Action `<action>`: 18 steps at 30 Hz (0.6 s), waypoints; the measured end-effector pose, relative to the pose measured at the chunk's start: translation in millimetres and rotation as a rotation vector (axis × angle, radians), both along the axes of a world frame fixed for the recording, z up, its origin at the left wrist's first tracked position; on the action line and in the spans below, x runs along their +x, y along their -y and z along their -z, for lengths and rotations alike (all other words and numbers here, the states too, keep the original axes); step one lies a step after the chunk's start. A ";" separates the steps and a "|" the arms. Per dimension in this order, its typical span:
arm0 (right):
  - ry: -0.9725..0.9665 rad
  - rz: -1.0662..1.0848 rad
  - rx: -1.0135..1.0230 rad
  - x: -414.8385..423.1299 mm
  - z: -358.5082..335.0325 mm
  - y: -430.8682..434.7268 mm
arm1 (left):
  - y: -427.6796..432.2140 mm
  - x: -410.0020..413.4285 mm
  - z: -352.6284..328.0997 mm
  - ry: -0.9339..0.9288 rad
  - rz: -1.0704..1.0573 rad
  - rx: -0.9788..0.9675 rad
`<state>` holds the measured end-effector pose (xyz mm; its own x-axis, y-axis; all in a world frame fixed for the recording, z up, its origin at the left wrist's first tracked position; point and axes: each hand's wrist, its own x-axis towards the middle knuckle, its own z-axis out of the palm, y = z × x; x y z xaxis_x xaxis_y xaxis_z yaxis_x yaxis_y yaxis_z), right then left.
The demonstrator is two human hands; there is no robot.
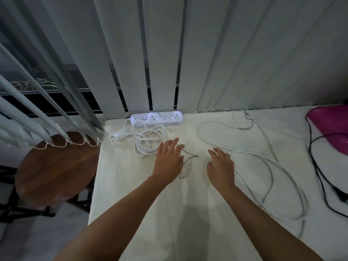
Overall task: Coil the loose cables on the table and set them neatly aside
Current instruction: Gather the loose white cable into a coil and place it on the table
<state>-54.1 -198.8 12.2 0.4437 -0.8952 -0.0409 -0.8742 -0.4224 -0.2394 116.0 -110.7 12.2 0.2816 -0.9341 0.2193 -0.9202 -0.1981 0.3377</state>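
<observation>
Both hands empty, poised over loose cables on the white surface [150, 213].

Vertical blinds [207, 53] back the surface; wooden stool [54, 170] at left, pink object [331, 127] at far right with a black cable [316, 166] trailing past it. Power strip [157, 119] lies along the far edge, its white cord [148, 140] already loosely looped just in front. Long white cable [271, 170] sprawls in wide loops to the right, its run going from far-centre toward the near right. Right hand [221, 166], fingers spread, palm down, sits just beside its nearest bend, so it is the nearer hand. Left hand [169, 159], also spread and empty, lies between the looped cord and a thin dark wire [188, 157] at its fingertips. Judgement: coiling not yet begun on the long cable.
</observation>
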 end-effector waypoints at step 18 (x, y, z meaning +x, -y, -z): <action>0.562 0.467 0.777 -56.1 -12.0 32.4 | 41.8 -85.1 9.9 -0.435 -0.113 0.372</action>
<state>-110.2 -231.2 24.1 0.1965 -0.7978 -0.5700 -0.5902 0.3680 -0.7186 31.0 -152.5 2.3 0.3745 -0.8851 -0.2762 -0.6786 -0.4646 0.5689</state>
